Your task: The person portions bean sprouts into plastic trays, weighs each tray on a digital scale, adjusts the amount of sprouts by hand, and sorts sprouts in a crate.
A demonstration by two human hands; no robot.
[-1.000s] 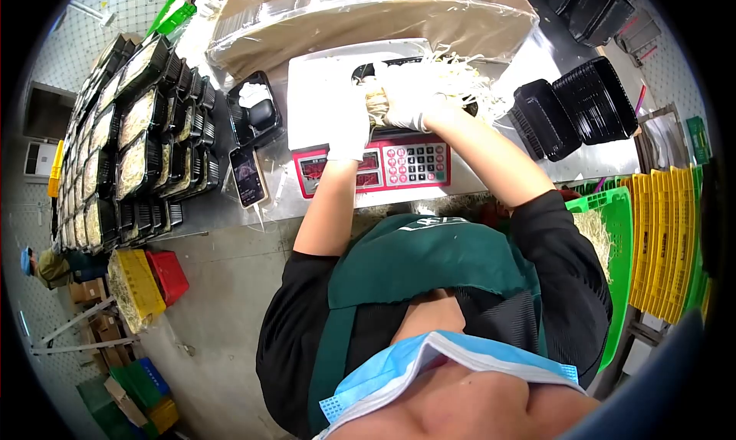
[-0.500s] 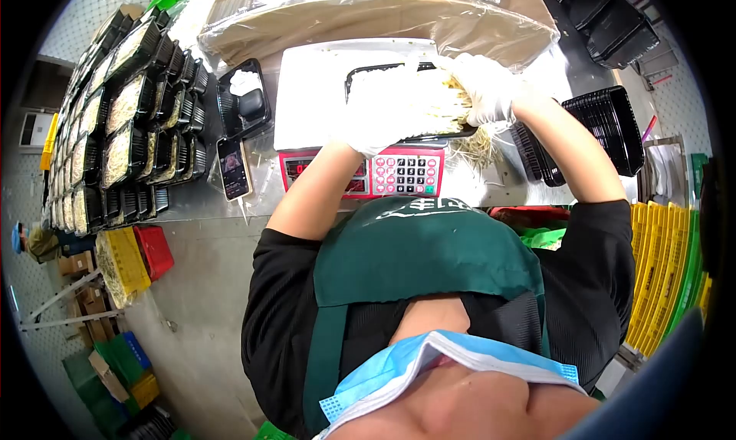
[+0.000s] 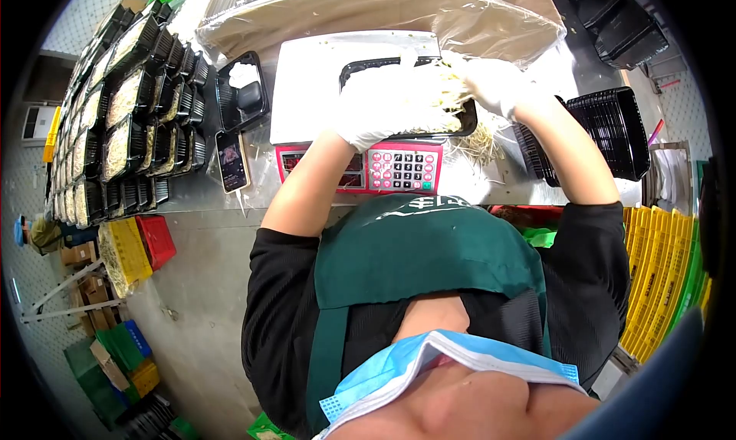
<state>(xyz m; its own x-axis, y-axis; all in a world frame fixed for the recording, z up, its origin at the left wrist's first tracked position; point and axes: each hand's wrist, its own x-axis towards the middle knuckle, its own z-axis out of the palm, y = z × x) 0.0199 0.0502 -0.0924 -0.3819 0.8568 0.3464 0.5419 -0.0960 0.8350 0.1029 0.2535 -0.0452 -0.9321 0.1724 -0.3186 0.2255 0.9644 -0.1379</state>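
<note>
A black plastic tray (image 3: 468,124) rests on the white platform of a weighing scale (image 3: 307,72) with a red keypad front. My left hand (image 3: 366,110), in a white glove, lies over the tray's left side; glare washes out its fingers. Pale bean sprouts (image 3: 451,95) stick out between my hands, above the tray's right part. My right hand (image 3: 491,86), also gloved in white, has its fingers closed around the sprouts' right end. Loose sprouts (image 3: 481,145) lie on the table beside the scale's right edge.
Stacked trays filled with sprouts (image 3: 123,103) stand at the left. A phone (image 3: 231,162) lies near a black tray holding small items (image 3: 244,91). Nested black trays (image 3: 606,133) stand right, and a plastic-covered box (image 3: 383,18) stands behind the scale.
My right hand has lifted slightly and shifted up with the sprouts, baring the tray's right corner. My left hand has moved a little to the left.
</note>
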